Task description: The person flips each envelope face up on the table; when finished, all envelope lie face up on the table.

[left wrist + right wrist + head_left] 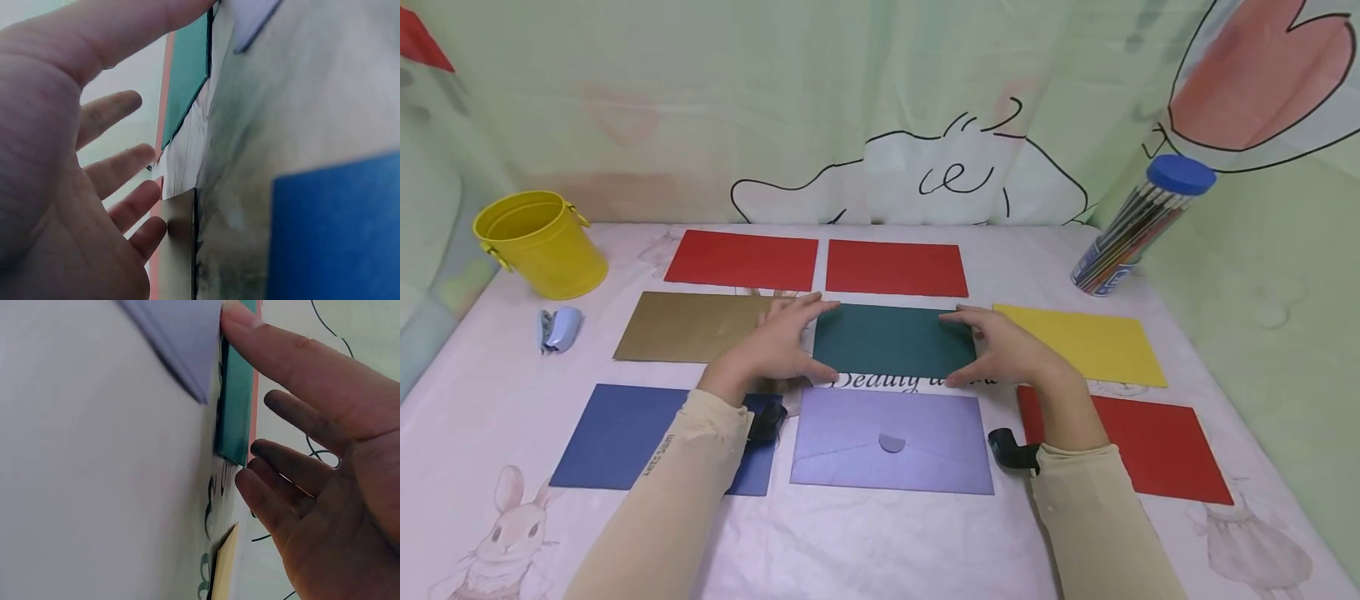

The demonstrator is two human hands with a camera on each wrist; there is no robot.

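Note:
A dark green card or envelope (pixel 891 340) lies flat in the middle of the table, between my two hands. My left hand (pixel 775 340) is at its left end, thumb near the front corner and fingers spread toward the back corner, partly over a gold-brown envelope (pixel 673 327). At the right end is my right hand (pixel 1015 348), its thumb by the front edge and its fingers overlapping the back corner. Both wrist views show spread fingers, with the green piece (pixel 187 75) beyond them. Just in front lies a lilac envelope (pixel 891 442) with a rounded flap tab.
Red envelopes (pixel 741 260) lie at the back and one at front right (pixel 1157 446). A yellow one (pixel 1086 342) is at right, a blue one (pixel 617 437) under my left forearm. A yellow bucket (pixel 542 246), a blue stapler (pixel 560 329) and a pencil tub (pixel 1138 229) stand at the sides.

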